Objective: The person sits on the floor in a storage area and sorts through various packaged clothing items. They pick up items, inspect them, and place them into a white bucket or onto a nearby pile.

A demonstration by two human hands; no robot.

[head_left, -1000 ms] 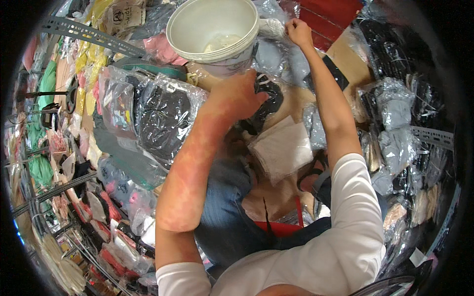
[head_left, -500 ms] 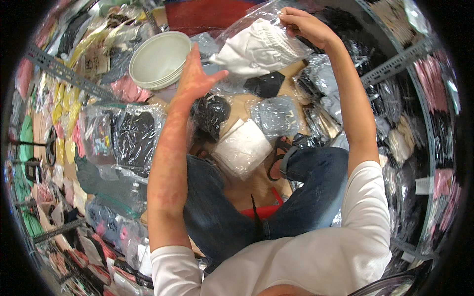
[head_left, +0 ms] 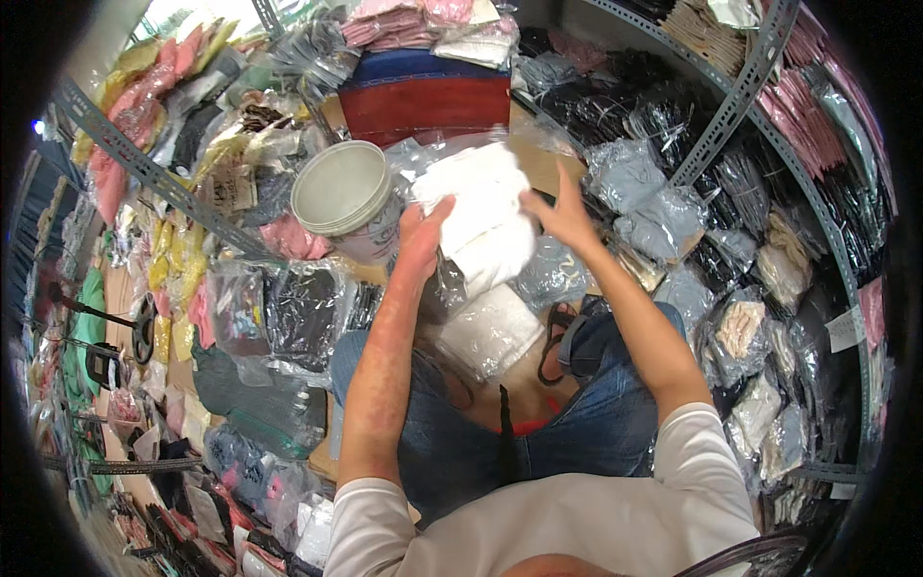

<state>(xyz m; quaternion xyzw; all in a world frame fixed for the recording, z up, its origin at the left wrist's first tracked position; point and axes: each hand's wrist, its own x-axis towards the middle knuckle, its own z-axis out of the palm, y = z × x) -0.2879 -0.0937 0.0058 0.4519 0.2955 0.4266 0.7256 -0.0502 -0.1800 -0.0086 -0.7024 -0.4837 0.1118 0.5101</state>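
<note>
A white garment point(head_left: 476, 212), bright and partly blurred, is held up in front of me above the floor, with clear plastic film around its far side. My left hand point(head_left: 420, 240) grips its left edge, the thumb on top and the other fingers hidden behind the cloth. At the opposite edge is my right hand point(head_left: 567, 213), its thumb against the cloth and its fingers spread apart. Below the garment, between my feet, lies a folded white garment in a clear bag point(head_left: 490, 332). A grey bagged garment point(head_left: 553, 274) shows next to it, partly covered.
Left of my left hand stands a pale round bucket point(head_left: 341, 188). A red and blue box point(head_left: 428, 96) is beyond the garment, with bagged clothes on top. Metal shelf posts point(head_left: 740, 96) rise at both sides. Bagged dark clothes point(head_left: 303, 313) lie at the left.
The white garment has come nearer and lower, and its gathered waistband no longer shows. My left hand has moved from beside the bucket onto it. My right hand has come down and opened.
</note>
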